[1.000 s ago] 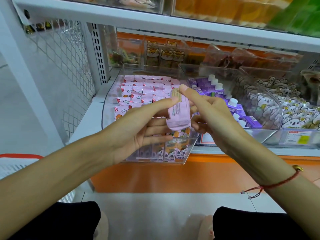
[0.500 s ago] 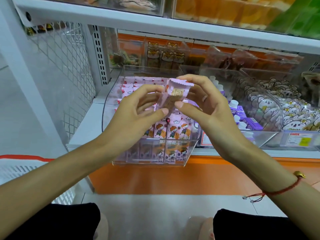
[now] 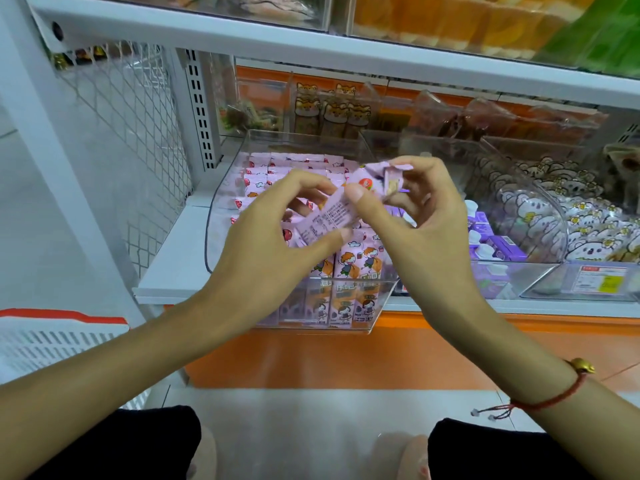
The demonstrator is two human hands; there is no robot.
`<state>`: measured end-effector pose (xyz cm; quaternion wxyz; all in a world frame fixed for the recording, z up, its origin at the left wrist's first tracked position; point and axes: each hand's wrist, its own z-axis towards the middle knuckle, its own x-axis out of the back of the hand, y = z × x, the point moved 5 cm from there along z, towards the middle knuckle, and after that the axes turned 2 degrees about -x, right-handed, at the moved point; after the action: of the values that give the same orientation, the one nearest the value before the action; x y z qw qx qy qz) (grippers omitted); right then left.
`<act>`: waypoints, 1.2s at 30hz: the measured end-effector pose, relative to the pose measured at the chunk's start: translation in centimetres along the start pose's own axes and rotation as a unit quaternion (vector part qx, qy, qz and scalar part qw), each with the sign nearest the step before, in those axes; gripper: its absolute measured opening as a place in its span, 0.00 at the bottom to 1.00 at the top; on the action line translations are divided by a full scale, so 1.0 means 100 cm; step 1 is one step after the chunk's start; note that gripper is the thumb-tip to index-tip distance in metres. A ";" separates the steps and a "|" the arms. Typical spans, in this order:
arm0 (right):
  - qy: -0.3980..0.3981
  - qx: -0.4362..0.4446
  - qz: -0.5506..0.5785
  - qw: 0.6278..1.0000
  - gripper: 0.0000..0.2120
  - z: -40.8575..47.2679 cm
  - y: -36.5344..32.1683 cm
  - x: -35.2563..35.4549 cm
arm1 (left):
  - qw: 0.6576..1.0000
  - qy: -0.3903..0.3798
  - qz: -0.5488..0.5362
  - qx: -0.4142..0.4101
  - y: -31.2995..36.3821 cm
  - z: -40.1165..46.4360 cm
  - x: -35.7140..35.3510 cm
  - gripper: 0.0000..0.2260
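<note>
A pink snack packet (image 3: 332, 218) is held up in front of the shelf, its printed back facing me. My left hand (image 3: 277, 237) pinches its lower left end between thumb and fingers. My right hand (image 3: 412, 220) pinches the upper right end, where a second small pink packet (image 3: 389, 178) shows between the fingers. Behind and below the hands stands a clear plastic bin (image 3: 346, 327) filled with rows of the same pink packets (image 3: 277, 168).
To the right, clear bins hold purple cartons (image 3: 491, 244) and koala-print packets (image 3: 561, 216). A white shelf edge (image 3: 311, 46) runs overhead. A wire mesh panel (image 3: 131, 126) closes the left side. A white basket (image 3: 52, 341) sits low left. An orange base panel (image 3: 381, 351) lies under the shelf.
The packet has been turned from upright to slanting, printed back towards me. Both hands stay close together over the bin and have shifted their pinch on it.
</note>
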<state>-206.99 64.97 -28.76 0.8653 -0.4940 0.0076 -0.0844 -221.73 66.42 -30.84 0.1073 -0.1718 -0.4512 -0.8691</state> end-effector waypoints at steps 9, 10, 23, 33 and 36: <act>-0.145 -0.074 -0.010 0.987 0.19 0.009 0.008 -0.001 | 0.986 -0.110 -0.099 0.072 -0.007 0.000 -0.014 0.21; -0.162 -0.069 -0.017 0.984 0.21 0.008 0.008 -0.003 | 0.985 -0.115 -0.104 0.071 -0.006 -0.001 -0.015 0.19; -0.128 0.002 -0.150 0.980 0.14 0.003 0.012 -0.014 | 0.982 0.084 -0.158 0.057 0.002 0.004 0.004 0.18; -0.171 -0.015 -0.248 0.953 0.27 0.027 0.036 -0.036 | 0.984 0.154 -0.019 -0.083 -0.005 0.024 0.054 0.16; -0.230 0.011 -0.381 0.895 0.29 0.019 0.051 -0.050 | 0.979 0.143 0.079 -0.122 -0.017 0.029 0.070 0.15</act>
<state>-210.99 69.92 -32.46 0.7496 -0.4551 -0.3816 -0.2921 -228.16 69.54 -27.83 0.2171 -0.0923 -0.3069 -0.9220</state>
